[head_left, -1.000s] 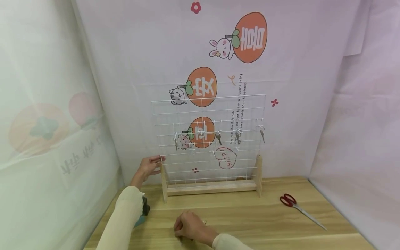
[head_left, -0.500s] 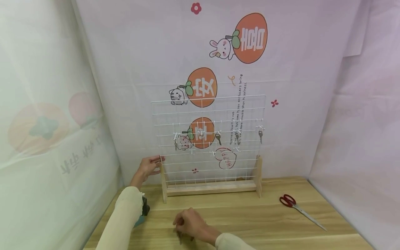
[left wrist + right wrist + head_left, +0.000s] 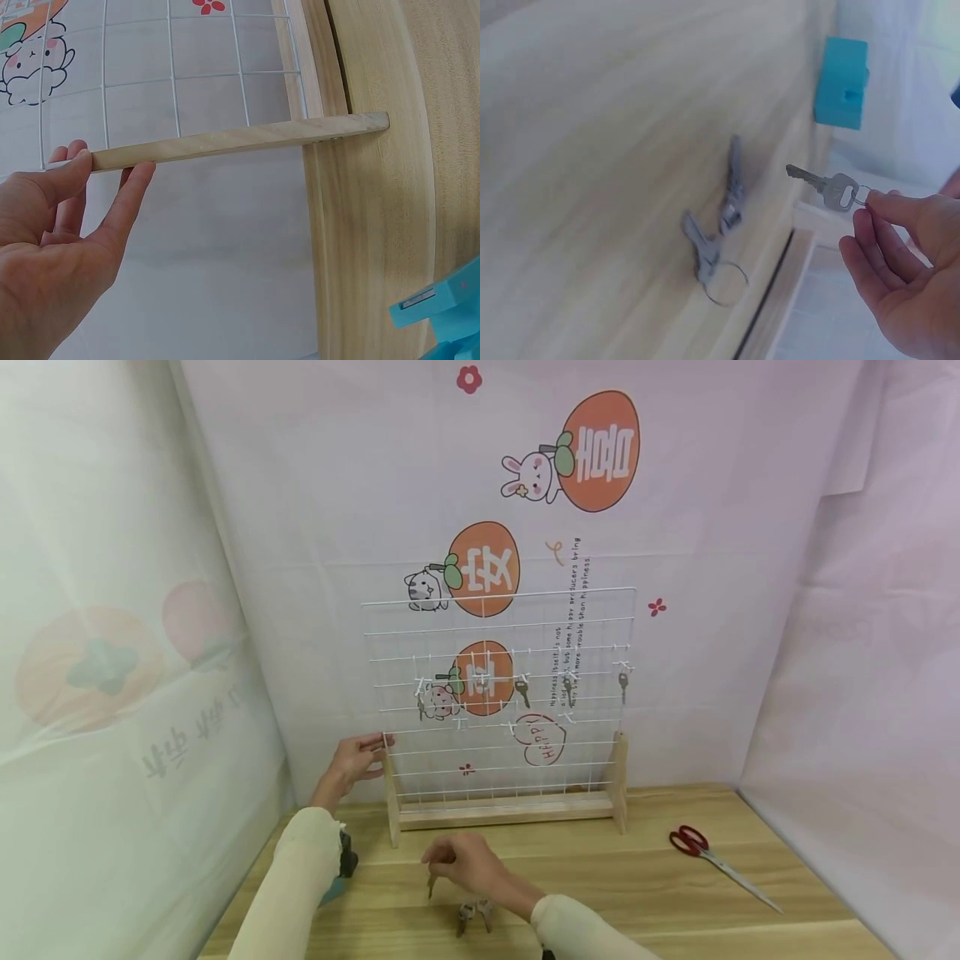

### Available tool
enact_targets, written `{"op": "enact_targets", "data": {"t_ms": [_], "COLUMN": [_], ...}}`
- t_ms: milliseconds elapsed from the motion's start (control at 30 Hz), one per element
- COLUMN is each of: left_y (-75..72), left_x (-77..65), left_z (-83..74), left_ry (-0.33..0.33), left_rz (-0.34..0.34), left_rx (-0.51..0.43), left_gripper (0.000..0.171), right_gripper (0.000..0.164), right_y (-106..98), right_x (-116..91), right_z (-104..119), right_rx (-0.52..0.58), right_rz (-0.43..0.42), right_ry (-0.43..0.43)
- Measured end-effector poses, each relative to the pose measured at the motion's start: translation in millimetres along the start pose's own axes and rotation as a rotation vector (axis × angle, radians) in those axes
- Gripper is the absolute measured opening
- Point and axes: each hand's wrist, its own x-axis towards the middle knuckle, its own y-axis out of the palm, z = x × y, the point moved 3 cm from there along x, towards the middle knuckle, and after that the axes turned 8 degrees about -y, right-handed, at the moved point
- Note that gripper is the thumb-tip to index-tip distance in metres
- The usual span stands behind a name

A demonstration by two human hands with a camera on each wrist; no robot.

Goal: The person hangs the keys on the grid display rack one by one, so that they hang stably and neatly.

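Observation:
My left hand (image 3: 355, 760) pinches the upper end of the wooden side post (image 3: 232, 140) of a rack, thumb on one side and fingers on the other. My right hand (image 3: 468, 864) is raised over the table in front of the rack. Between thumb and fingertip it pinches a small ring with a key (image 3: 834, 189) on it, the key's blade pointing away from the hand. Below lie more keys (image 3: 474, 914) on the wood; the right wrist view has one key with a ring (image 3: 705, 251) and another key (image 3: 733, 187) beside it.
The rack's white wire grid (image 3: 547, 593) stands upright in a wooden base (image 3: 506, 814). Several keys (image 3: 522, 693) hang from its white hooks. Red-handled scissors (image 3: 705, 852) lie at the right. A teal object (image 3: 333, 889) with a black part sits by my left forearm.
My right hand has risen from the tabletop and moved slightly away from me, lifting a key and uncovering the other keys. My left hand has stayed on the post.

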Motion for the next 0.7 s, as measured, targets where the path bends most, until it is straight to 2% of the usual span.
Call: {"op": "enact_targets", "data": {"t_ms": [267,400,700], "left_y": [0.2,-0.1,0.9], "left_x": [0.4,0.4,-1.6], "left_z": [0.6,0.9,-1.8], "left_ry": [-0.004,0.002,0.006], "left_rz": [-0.002,0.002,0.008], "left_rx": [0.009,0.010,0.005], "left_gripper": [0.045,0.044,0.045], "right_gripper": [0.009,0.010,0.010], "right_y": [-26.5,-42.6,-82.5], "right_x": [7.6,12.6,28.2], "right_z": [-5.1,-6.2,-3.0], "right_rx": [0.009,-0.036,-0.048], "right_rz": [-0.088,-0.145,-0.209], "right_ry": [-0.038,-0.066,-0.021]}}
